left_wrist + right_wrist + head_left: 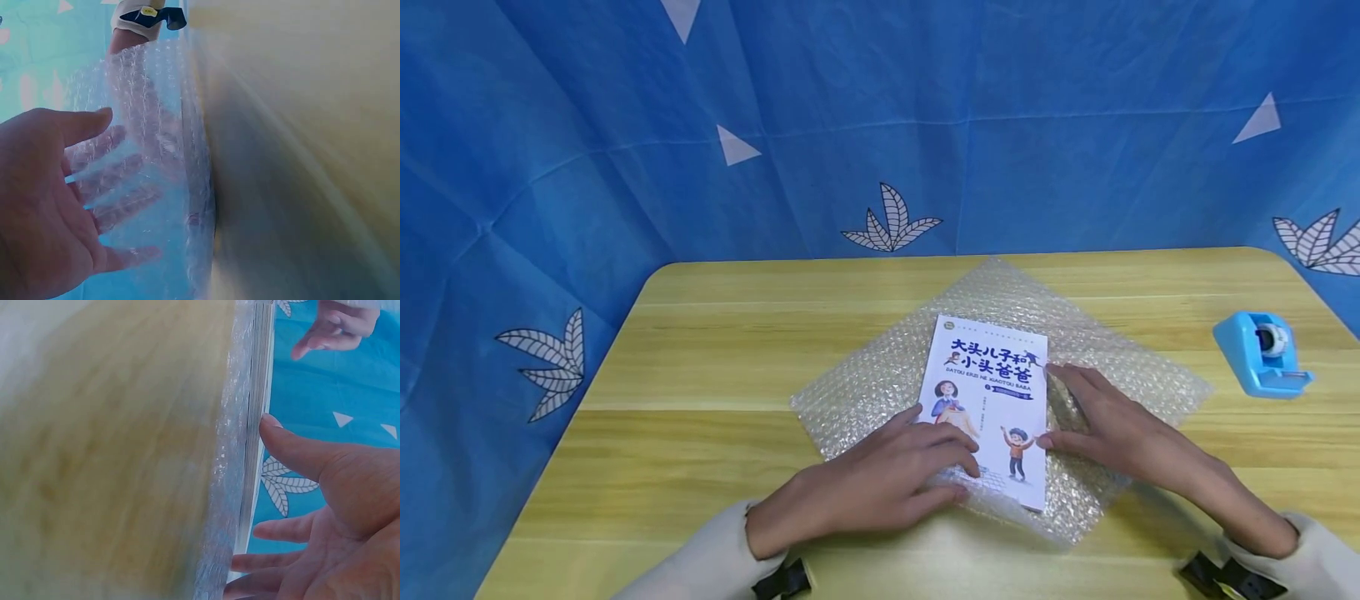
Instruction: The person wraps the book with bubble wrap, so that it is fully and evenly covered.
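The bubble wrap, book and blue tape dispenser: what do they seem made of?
Bubble wrap: clear, shiny plastic film, by its glinting bubbles.
Book: paper, by its layered page edges; cover finish unclear.
Blue tape dispenser: probably smooth plastic, by its even colour.

Patterned blue cloth [850,83] hangs beyond a wood-grain table [737,333] with a tape dispenser [1262,362] at right, a curtained-off workspace, room type unclear.

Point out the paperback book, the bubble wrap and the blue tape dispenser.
Paperback book [991,417], head view: front cover's middle.
Bubble wrap [867,390], head view: sheet's left part.
Blue tape dispenser [1261,370], head view: body's middle.
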Motion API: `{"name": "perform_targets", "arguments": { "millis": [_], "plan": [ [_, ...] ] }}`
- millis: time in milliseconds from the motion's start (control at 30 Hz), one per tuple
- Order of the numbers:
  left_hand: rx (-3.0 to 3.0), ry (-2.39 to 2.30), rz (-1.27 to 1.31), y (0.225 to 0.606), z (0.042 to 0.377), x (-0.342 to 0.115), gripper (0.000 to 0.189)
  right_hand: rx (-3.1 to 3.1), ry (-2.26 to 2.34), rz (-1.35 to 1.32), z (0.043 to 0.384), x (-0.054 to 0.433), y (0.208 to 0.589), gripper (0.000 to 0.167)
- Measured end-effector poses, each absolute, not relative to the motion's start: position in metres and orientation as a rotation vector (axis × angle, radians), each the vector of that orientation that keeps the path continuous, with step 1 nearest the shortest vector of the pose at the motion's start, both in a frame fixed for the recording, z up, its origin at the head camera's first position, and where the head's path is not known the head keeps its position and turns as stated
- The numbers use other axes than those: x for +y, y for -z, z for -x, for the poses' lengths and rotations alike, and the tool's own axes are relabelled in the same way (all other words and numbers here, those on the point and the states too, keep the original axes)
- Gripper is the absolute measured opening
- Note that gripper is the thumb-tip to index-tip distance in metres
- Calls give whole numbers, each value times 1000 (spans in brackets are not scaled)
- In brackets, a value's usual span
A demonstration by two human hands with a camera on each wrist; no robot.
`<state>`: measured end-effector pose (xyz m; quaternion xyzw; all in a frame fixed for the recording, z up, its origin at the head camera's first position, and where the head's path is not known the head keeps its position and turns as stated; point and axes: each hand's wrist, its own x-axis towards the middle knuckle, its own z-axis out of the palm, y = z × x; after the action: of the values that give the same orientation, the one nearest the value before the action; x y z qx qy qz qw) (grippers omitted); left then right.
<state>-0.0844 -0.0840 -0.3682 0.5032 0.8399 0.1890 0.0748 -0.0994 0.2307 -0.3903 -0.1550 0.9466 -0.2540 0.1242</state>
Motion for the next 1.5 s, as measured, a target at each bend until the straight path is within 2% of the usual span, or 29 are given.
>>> {"name": "perform_targets", "arguments": {
  "millis": [300, 633, 1000, 1233, 1367, 1500],
  "plan": [
    [2652, -678, -1391, 370, 92, -77, 24, 2751, 753, 462, 100, 232, 390, 99],
    [2755, -778, -1078, 378, 105, -67, 20, 2748, 744, 449, 100, 231, 391, 102],
    [2777, -644, -1025, 383, 112, -63, 20, 2732, 727, 419, 102, 230, 390, 103],
    [2818, -535, -1019, 386, 112, -60, 18, 2730, 775, 434, 101, 228, 387, 86],
    [2817, -552, -1043, 386, 112, -60, 14, 2714, 780, 424, 100, 224, 386, 93],
    [2820, -555, -1058, 385, 112, -60, 20, 2678, 780, 416, 98, 222, 386, 105]
  ]
}}
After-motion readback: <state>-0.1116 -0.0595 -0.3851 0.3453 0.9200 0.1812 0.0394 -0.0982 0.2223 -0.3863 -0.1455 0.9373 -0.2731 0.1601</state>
